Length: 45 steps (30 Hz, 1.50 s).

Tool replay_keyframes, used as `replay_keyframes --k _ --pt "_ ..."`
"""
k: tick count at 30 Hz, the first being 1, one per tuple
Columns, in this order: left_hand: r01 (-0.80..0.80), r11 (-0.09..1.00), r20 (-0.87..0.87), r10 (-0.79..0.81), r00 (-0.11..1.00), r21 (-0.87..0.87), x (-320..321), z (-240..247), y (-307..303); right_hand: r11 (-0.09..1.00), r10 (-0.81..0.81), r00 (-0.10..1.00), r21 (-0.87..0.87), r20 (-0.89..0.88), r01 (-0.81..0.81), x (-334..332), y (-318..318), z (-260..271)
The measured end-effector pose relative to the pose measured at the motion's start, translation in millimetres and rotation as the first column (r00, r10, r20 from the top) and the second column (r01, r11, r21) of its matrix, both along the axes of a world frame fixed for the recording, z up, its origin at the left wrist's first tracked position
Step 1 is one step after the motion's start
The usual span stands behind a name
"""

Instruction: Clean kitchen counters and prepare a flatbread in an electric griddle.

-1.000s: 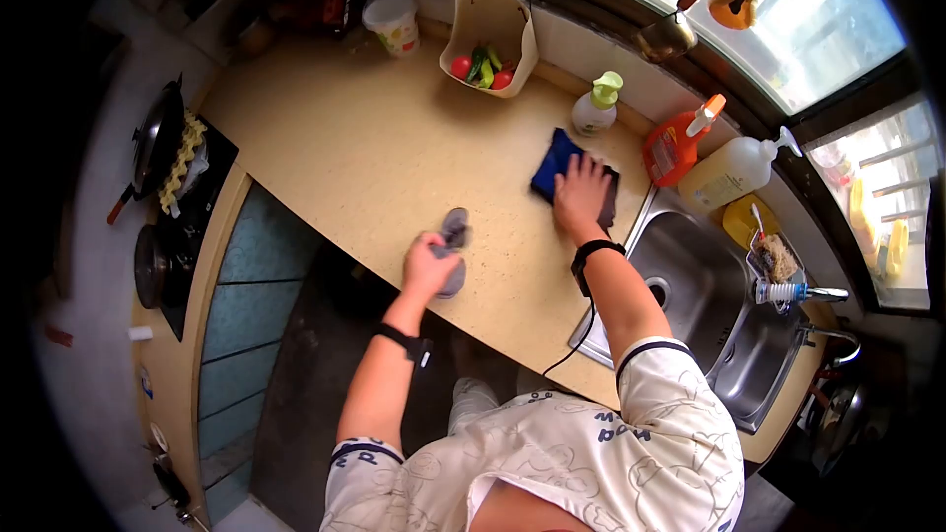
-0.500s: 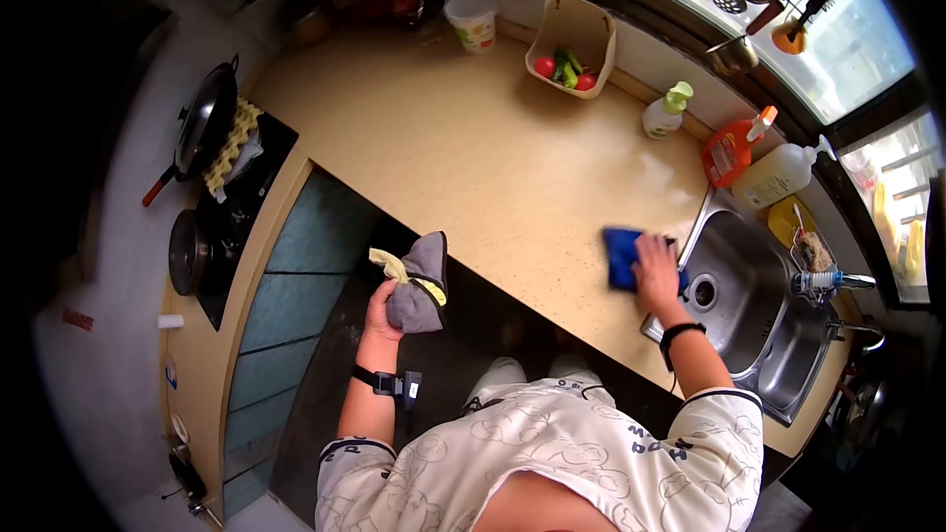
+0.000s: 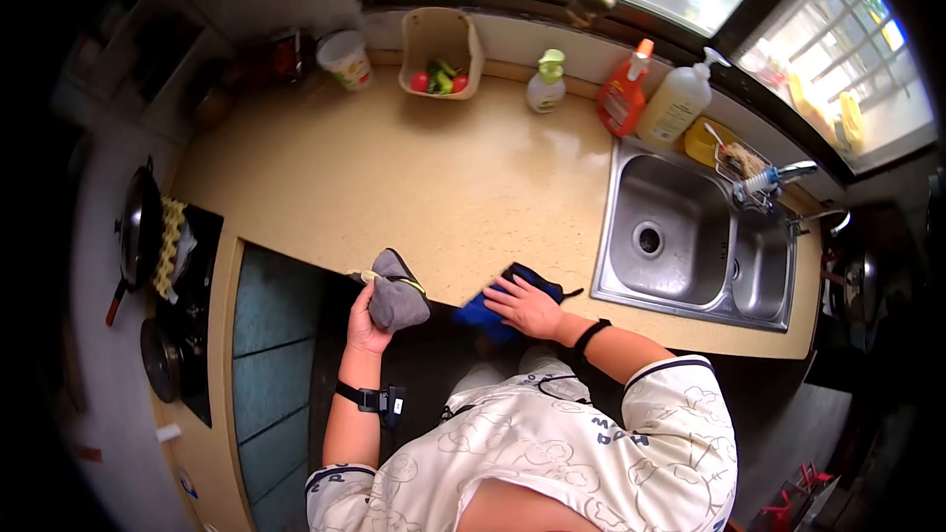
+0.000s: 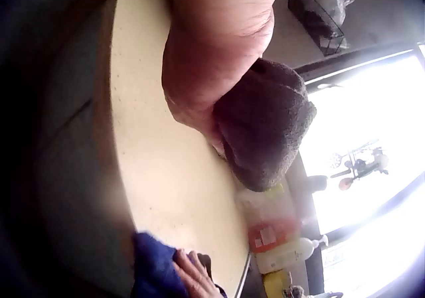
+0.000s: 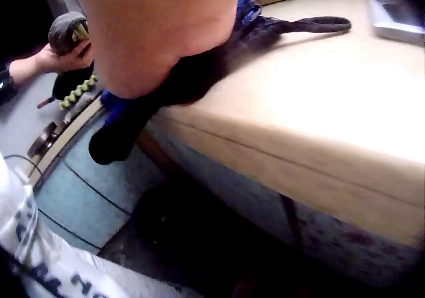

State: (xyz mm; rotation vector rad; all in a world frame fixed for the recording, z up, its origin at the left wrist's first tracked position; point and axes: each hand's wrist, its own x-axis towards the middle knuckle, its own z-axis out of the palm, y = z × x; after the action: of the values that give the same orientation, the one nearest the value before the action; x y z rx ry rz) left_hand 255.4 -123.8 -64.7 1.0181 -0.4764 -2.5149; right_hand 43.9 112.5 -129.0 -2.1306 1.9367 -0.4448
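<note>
At the front edge of the counter (image 3: 493, 202), the right hand (image 3: 529, 310) rests spread upon the blue cloth (image 3: 475, 313); to its left, the left hand (image 3: 367, 323) grips the grey cloth (image 3: 399, 305).

The cloth (image 3: 399, 307) is grey and yellow; the rag (image 3: 477, 317) is blue and, though blurred, apparently black; the white shirt (image 3: 537, 448) has grey outlines.
</note>
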Motion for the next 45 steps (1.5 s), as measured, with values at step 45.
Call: replay_keyframes --k 45 --pt "0.055 0.930 0.595 0.187 0.782 -0.365 63 -9 113 0.955 -0.284 0.957 -0.075 0.052 0.287 -84 74 21"
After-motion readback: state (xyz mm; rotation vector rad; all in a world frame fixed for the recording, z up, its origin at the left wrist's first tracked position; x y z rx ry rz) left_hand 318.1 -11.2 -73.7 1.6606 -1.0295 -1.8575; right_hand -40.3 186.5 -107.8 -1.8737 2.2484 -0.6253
